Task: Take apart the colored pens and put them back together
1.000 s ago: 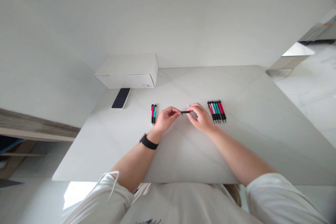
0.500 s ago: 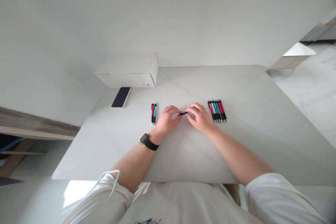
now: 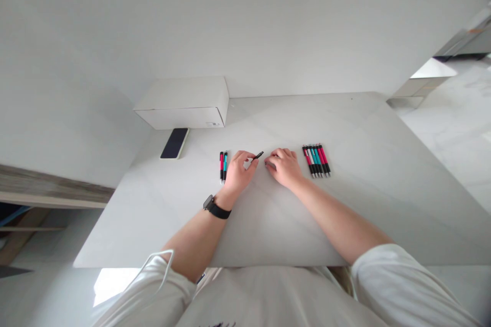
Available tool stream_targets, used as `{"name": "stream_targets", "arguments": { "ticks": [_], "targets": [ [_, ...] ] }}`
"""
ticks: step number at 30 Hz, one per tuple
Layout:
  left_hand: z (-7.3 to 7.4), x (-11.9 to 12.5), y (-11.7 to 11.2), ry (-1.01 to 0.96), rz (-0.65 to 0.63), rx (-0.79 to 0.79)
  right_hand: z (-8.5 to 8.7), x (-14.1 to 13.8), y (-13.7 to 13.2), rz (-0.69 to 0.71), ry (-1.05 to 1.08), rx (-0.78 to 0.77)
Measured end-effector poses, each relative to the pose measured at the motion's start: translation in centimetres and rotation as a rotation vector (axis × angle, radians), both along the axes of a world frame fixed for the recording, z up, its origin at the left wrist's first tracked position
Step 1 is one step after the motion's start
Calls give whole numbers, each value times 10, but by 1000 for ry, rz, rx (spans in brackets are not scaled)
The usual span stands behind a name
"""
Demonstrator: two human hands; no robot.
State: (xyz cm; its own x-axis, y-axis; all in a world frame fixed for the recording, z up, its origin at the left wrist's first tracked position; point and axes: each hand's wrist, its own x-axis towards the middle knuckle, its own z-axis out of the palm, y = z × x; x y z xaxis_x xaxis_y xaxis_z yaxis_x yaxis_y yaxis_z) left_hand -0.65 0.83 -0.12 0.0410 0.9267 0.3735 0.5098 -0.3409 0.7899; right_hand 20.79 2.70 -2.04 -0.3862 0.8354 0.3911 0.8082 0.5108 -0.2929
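My left hand point(image 3: 240, 171) pinches a short black pen piece point(image 3: 259, 155) between thumb and fingers, its tip slanting up to the right. A small gap away, my right hand point(image 3: 284, 167) is closed low over the table, fingers curled together. A tiny dark bit shows at its fingertips, too small to name. Just left of my left hand lie a red-and-black pen point(image 3: 221, 166) and a teal-and-black pen point(image 3: 225, 166), side by side. Beyond my right hand a row of several red, white and teal pens point(image 3: 316, 160) lies with metal tips toward me.
A long white box point(image 3: 178, 117) stands at the back left against the wall. In front of it lies a phone point(image 3: 175, 143), dark screen up. The white table point(image 3: 280, 230) has its near edge at my body. A black watch point(image 3: 217, 207) is on my left wrist.
My hands have moved slightly apart. The black piece that both sets of fingers touched is now in my left hand alone, tilted more upward. The pens on the table stay put.
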Motion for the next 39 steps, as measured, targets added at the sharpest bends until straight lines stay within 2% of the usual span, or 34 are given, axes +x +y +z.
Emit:
{"name": "stream_targets", "arguments": {
  "ticks": [7,15,22,26,39],
  "targets": [
    [-2,-2,2,6,-4,-3,2,1,0,22,-1,-53],
    [-1,-1,0,17,-11,-15,5,1,-2,64,0,-41],
    [-1,-2,1,16,-40,-18,16,9,-8,139,298,-72],
    [-1,-1,1,29,-91,-20,21,15,-11,98,424,-49],
    [-1,0,0,143,-139,12,22,14,-12,94,414,-27]
  ]
}}
